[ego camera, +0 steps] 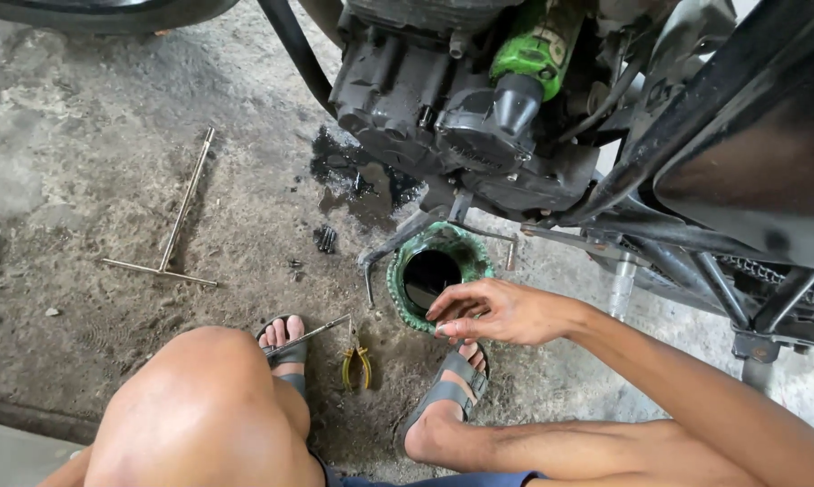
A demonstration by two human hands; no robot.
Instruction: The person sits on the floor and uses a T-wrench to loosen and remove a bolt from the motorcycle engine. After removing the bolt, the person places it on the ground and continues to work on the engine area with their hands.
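Note:
My right hand [497, 311] reaches in from the right and hovers over the near rim of a green round pan [396, 293] holding dark oil [429, 275]. Its fingers are curled with the tips close together, and I cannot make out anything between them. The pan sits on the concrete under a black motorcycle engine [443, 117]. A green bottle with a black spout [529, 59] is stuck into the engine's side. My left hand is out of sight. My bare knee [200, 406] fills the lower left.
A long T-handle wrench [177, 225] lies on the floor to the left. A thin metal tool [312, 334] and yellow-handled pliers [357, 365] lie by my sandalled feet. Small dark bolts [326, 239] and an oil stain [353, 176] sit near the engine. The frame and chain [740, 261] crowd the right.

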